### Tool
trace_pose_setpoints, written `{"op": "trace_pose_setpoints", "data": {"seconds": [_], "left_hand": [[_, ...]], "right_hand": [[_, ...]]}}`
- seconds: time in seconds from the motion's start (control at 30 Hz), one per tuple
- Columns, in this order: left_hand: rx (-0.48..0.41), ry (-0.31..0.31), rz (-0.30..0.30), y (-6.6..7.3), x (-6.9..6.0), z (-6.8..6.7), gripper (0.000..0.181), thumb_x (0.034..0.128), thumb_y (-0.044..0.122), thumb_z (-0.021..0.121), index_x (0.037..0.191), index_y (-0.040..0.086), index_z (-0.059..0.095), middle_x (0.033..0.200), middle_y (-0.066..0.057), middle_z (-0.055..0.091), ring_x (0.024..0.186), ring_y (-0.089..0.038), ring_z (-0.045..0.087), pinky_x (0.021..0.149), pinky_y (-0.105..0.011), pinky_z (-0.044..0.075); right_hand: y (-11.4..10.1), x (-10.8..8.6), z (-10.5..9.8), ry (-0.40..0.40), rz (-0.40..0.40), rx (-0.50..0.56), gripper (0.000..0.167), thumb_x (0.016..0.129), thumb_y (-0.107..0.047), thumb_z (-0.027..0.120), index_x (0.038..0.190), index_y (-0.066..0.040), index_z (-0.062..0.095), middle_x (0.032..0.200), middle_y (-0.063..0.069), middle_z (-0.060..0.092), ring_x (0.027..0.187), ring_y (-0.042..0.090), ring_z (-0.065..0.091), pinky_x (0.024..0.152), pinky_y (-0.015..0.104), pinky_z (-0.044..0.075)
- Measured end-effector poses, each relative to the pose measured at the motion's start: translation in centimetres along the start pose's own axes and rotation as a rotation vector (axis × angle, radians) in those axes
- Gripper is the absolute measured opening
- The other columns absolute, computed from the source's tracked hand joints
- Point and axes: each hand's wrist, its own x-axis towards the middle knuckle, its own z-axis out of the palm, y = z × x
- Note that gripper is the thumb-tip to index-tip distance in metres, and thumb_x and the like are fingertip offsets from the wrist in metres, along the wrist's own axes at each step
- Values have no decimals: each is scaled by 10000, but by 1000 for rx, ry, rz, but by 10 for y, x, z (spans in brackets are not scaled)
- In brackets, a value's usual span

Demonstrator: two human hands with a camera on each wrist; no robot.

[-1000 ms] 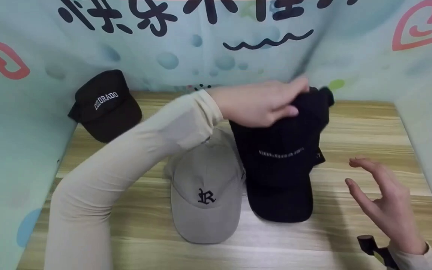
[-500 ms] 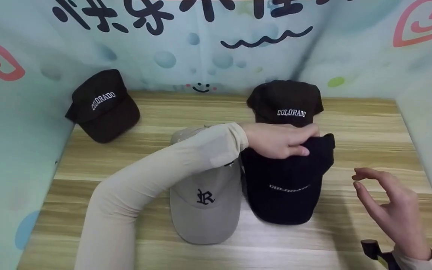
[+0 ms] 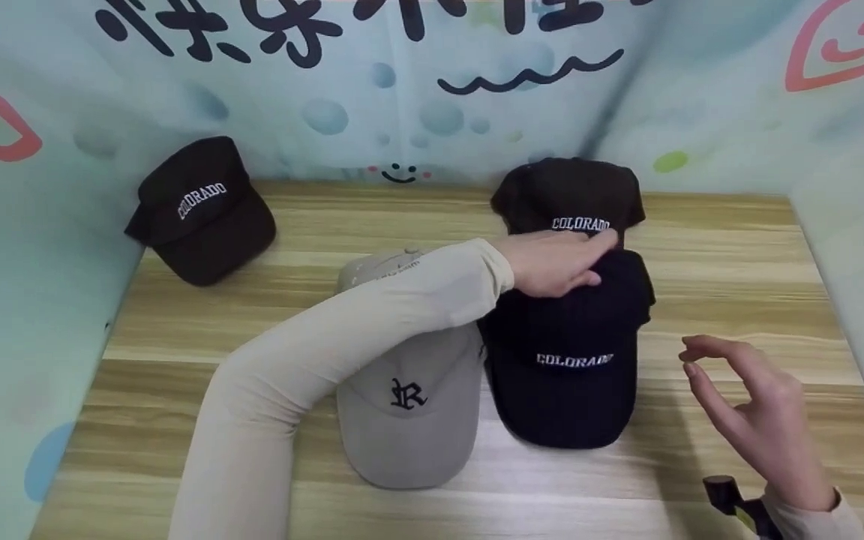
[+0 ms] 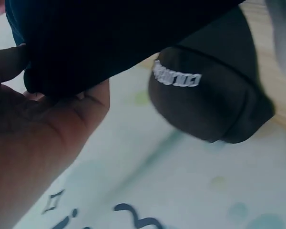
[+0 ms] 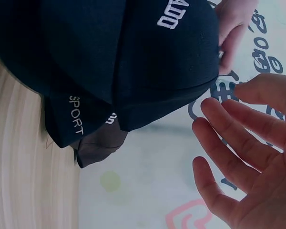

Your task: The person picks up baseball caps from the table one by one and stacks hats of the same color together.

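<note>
Tabletop (image 3: 724, 247), seemingly wood, bears caps (image 3: 563, 405) before printed backdrop (image 3: 357, 142).

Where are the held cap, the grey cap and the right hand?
Held cap (image 3: 574, 360), head view: white lettering.
Grey cap (image 3: 408, 394), head view: dark logo.
Right hand (image 3: 773, 420), head view: near the thumb's base.

The left sleeve (image 3: 252, 420) covers the middle of the grey cap (image 3: 408, 446); the left hand (image 3: 558, 262) and navy cap (image 3: 563, 405) hide most of the far brown cap (image 3: 567, 191)'s brim; the head view's top edge crops the large black lettering (image 3: 410, 19)
</note>
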Motion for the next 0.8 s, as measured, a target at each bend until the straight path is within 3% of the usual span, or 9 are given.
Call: {"op": "trace_pose_setpoints", "data": {"seconds": [0.2, 0.3, 0.5, 0.63, 0.7, 0.8], "left_hand": [[-121, -86, 19, -9, 5, 4, 389, 1044, 286, 403, 1355, 76, 302, 1173, -130, 592, 1076, -187, 568, 921, -253, 405], [-148, -153, 51, -2, 6, 8, 395, 1043, 308, 396, 1354, 85, 302, 1268, -112, 548, 1133, -177, 543, 938, -230, 385], [-148, -293, 117, 20, 10, 14, 468, 1043, 354, 371, 1431, 120, 251, 1536, -4, 306, 1360, -92, 311, 1049, -149, 218], [-92, -266, 64, 15, 14, 10, 465, 1045, 349, 369, 1432, 118, 258, 1526, -8, 329, 1352, -107, 335, 1048, -166, 241], [-73, -214, 32, 5, 15, 11, 423, 1043, 334, 385, 1384, 97, 304, 1449, -52, 430, 1281, -141, 436, 1011, -197, 319], [-21, -123, -60, -7, 15, 16, 382, 1031, 351, 419, 1335, 124, 368, 1346, -61, 467, 1199, -216, 455, 972, -314, 359]], "right_hand": [[8, -5, 2, -13, -6, -10, 300, 942, -195, 585, 1032, 77, 673, 875, 133, 681, 935, 11, 588, 867, 156, 406], [11, -6, 2, -16, -3, -8, 289, 939, -186, 590, 1041, 71, 674, 879, 125, 684, 938, 15, 589, 866, 160, 408], [13, -6, 3, -23, 0, -9, 274, 933, -163, 597, 1054, 71, 671, 905, 138, 684, 946, 20, 590, 873, 164, 412], [14, -7, 5, -51, 10, -2, 246, 899, -87, 615, 1091, 59, 662, 927, 120, 686, 966, 41, 589, 891, 175, 405], [15, -8, 7, -74, 10, 1, 257, 895, -79, 621, 1114, 49, 656, 961, 107, 684, 999, 60, 585, 906, 181, 399], [14, -9, 14, -125, 13, -1, 312, 881, -82, 641, 1176, 19, 641, 1077, 101, 661, 1074, 103, 566, 946, 186, 382]]}}
